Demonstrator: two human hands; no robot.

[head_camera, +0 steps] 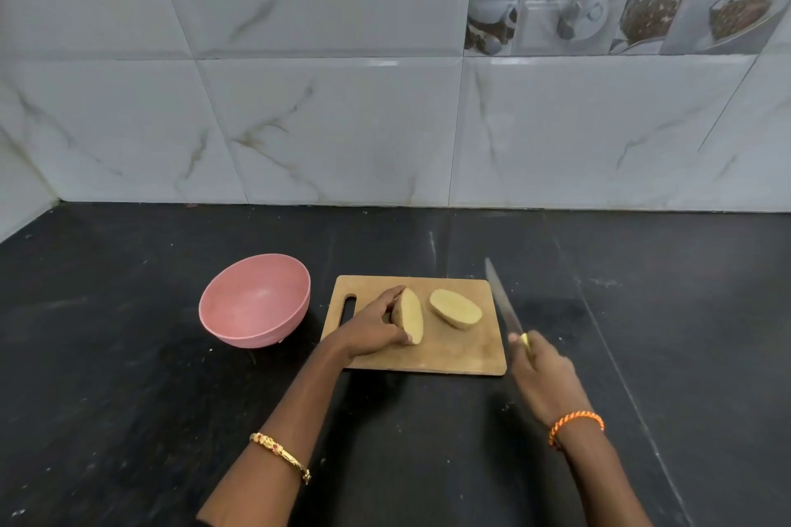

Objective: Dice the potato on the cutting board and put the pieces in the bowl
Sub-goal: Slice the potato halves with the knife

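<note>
The potato lies in two halves on the wooden cutting board [453,351]. My left hand [372,329] grips the left potato half [411,314], which stands on edge with its cut face turned right. The right potato half [456,308] lies apart on the board, cut face up. My right hand [543,377] holds a knife [503,300] by its yellow handle, just off the board's right edge, the blade pointing away from me. An empty pink bowl [255,304] stands left of the board.
Everything sits on a black stone counter [128,398]. A white marble-tiled wall [342,120] runs along the back of the counter. A gold bangle is on my left wrist and an orange cord on my right.
</note>
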